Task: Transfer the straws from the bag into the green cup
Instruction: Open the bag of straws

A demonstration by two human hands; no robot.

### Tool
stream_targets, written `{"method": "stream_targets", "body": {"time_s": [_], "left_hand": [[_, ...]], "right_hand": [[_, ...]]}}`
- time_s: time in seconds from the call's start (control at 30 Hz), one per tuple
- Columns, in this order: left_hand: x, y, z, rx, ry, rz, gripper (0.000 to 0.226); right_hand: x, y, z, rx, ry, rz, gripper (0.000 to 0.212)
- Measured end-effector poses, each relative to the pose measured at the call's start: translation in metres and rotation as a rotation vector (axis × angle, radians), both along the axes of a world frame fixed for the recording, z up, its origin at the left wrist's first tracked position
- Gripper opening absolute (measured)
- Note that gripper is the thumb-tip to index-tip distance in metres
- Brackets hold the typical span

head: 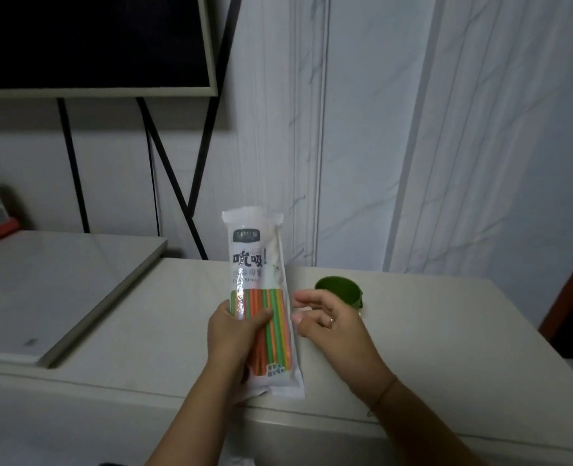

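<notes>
Bag: a tall clear-and-white printed bag (256, 264) stands upright above the near middle of the bench (446, 348), its bottom end low by the bench's near edge.
Straws: orange, green and yellow straws (275, 331) are packed upright in the lower half of the bag, all of them inside it.
Left hand: the left hand (233, 334) holds the bag from the left side; its grip is clamped on the bag's lower half, the thumb across the front and the fingers hidden behind.
Right hand: the right hand (328, 322) is just right of the bag, its grip apart, fingers loosely spread and holding nothing. The fingertips are right by the bag's right edge; whether they touch it I cannot tell. A ring (331, 320) sits on one finger.
Green cup: the green cup (340, 292) stands upright on the bench, farther back and to the right of the bag, partly hidden by the right hand.
Left of bench: a flat white board (43, 290) lies there.
Far left, above: a dark screen (93, 42) on black legs.
</notes>
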State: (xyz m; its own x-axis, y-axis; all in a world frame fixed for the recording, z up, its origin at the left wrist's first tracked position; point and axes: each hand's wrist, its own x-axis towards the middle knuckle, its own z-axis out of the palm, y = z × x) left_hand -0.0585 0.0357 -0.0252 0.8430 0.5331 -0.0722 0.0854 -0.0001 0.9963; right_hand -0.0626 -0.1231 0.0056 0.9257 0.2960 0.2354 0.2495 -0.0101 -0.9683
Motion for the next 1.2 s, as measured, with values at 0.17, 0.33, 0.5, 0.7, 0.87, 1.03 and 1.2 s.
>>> {"method": "stream_targets", "body": {"time_s": [0.17,0.33,0.5,0.7,0.87,1.03,1.2], "left_hand": [[-0.014,-0.01,0.025,-0.001,-0.213,-0.041,0.038],[-0.025,-0.015,0.04,0.051,-0.344,-0.112,0.04],[-0.033,-0.02,0.047,0.166,-0.386,-0.102,0.036],[-0.051,-0.029,0.07,0.189,-0.423,-0.304,0.05],[-0.063,-0.026,0.122,0.12,-0.458,-0.376,0.057],[-0.055,-0.016,0.177,0.23,-0.303,-0.293,0.049],[-0.037,-0.009,0.203,0.432,-0.132,-0.283,0.01]], "right_hand": [[0.008,0.019,0.01,-0.002,-0.003,0.016,0.032],[0.007,0.022,0.013,-0.004,-0.036,-0.014,0.036],[0.007,0.023,0.024,0.021,-0.068,-0.059,0.034],[0.008,0.022,0.079,0.154,-0.054,-0.111,0.035],[0.009,0.02,0.129,0.096,0.001,-0.102,0.047],[0.008,0.021,0.155,-0.006,0.108,-0.071,0.019],[0.009,0.017,0.163,-0.056,0.143,-0.068,0.01]]}}
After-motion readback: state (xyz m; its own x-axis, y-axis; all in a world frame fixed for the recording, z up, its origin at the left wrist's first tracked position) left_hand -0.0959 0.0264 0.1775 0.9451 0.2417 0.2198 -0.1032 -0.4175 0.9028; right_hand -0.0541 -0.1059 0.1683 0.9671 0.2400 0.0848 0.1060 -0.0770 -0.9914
